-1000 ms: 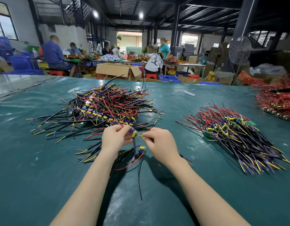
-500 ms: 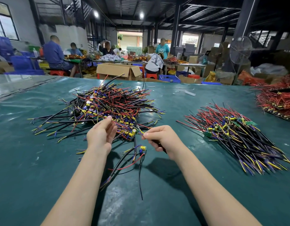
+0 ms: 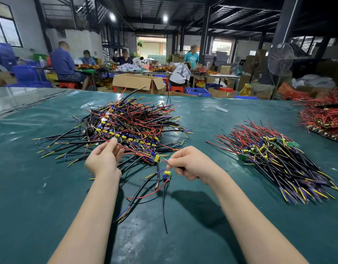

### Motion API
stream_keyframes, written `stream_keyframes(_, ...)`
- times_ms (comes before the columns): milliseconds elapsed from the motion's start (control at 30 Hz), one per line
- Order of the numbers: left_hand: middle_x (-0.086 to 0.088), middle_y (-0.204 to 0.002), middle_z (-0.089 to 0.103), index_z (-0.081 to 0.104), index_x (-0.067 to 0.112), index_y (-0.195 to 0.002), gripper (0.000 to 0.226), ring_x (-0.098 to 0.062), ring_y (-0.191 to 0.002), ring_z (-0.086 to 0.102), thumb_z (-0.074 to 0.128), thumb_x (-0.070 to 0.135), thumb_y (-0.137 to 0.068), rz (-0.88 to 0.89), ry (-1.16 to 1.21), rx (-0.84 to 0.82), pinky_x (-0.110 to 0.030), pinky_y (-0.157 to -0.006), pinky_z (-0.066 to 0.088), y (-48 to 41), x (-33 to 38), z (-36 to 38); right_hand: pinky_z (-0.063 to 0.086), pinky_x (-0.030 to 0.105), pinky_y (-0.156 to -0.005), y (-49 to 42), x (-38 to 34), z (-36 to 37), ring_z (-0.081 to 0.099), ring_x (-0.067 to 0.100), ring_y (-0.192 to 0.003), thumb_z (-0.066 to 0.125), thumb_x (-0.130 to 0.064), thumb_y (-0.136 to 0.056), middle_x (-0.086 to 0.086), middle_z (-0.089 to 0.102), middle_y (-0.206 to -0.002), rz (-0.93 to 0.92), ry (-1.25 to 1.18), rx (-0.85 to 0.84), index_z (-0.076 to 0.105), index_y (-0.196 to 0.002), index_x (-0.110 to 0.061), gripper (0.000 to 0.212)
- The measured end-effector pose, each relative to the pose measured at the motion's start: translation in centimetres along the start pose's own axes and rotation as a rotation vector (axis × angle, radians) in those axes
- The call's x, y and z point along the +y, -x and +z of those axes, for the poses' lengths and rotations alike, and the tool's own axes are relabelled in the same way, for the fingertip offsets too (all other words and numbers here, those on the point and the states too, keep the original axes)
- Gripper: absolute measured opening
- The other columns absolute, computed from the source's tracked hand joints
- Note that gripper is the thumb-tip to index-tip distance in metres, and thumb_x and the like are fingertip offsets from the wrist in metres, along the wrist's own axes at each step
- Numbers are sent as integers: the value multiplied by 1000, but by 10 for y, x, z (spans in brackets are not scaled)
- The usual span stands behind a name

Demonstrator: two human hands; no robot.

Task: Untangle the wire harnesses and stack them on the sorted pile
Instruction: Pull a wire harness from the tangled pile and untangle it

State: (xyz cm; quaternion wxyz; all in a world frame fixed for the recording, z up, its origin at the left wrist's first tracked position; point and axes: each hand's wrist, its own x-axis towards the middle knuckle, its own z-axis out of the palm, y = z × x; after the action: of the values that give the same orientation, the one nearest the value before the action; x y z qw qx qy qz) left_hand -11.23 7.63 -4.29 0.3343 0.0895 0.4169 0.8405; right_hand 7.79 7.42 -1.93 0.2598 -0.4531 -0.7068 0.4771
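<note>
Head view: green-covered table (image 3: 40,197). The left hand (image 3: 104,159) is raised at the near edge of the tangled pile (image 3: 130,124), thumb and fingertips pinching thin red leads, the other fingers loosely curled. The right hand (image 3: 191,164) has curled fingers, with thumb and forefinger pinching the blue and yellow wire end of one wire harness (image 3: 157,158). That harness is stretched between the two hands just above the table, and its small board with a yellow part is still touching the pile's edge. A second loose harness (image 3: 167,175) lies on the cloth below the hands, its black and red leads trailing toward the camera. The sorted pile (image 3: 274,159) lies well apart to the right, wires roughly parallel. A red wire heap (image 3: 324,115) is at the far right edge. Beyond the table are a cardboard box (image 3: 137,82) and a standing fan (image 3: 280,58).
</note>
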Motion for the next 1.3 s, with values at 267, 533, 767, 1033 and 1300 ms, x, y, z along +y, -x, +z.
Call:
stream_keyframes(267, -3, -63, 56, 53, 7, -72, 17, -6, -48, 57, 62, 6, -86, 39, -164, 153, -12, -41, 46, -9, -9, -11, 32, 7, -46, -3, 16, 9, 44, -2, -36, 59, -9, -86, 2, 61, -49, -304, 439, 152, 70, -90, -8, 12)
stream_keyframes(533, 0, -58, 55, 55, 12, -63, 21, -1, -32, 52, 66, 7, -80, 65, -196, 241, -14, -39, 45, -12, -4, -11, 29, 6, -40, -5, 18, 12, 40, 3, -31, 58, -3, -84, -5, 53, -44, -312, 212, 275, 63, -72, -13, 17)
stream_keyframes(767, 1, -44, 54, 51, 6, -60, 24, -5, -35, 50, 65, 2, -80, -139, 141, 287, -16, -45, 49, -9, 6, -6, 23, 10, -32, -6, 14, 13, 30, 4, -27, 51, 5, -86, 1, 56, -48, -115, -178, 174, 53, -69, -12, 24)
stream_keyframes(1033, 7, -34, 52, 53, 9, -63, 24, -4, -46, 53, 63, 10, -85, -300, 279, 251, -12, -45, 48, -11, 11, -7, 30, 6, -42, -10, 21, 19, 45, -2, -36, 66, -5, -78, -7, 53, -52, -280, 209, 303, 57, -60, -25, 29)
stream_keyframes(1300, -10, -87, 57, 56, 5, -82, 48, -18, -77, 58, 43, 49, -94, -375, 179, -206, -30, -75, 56, 4, 15, 8, 27, 13, -34, -9, 23, 6, 31, 3, -30, 59, 2, -81, -1, 47, -46, -204, -42, 341, 55, -59, -17, 29)
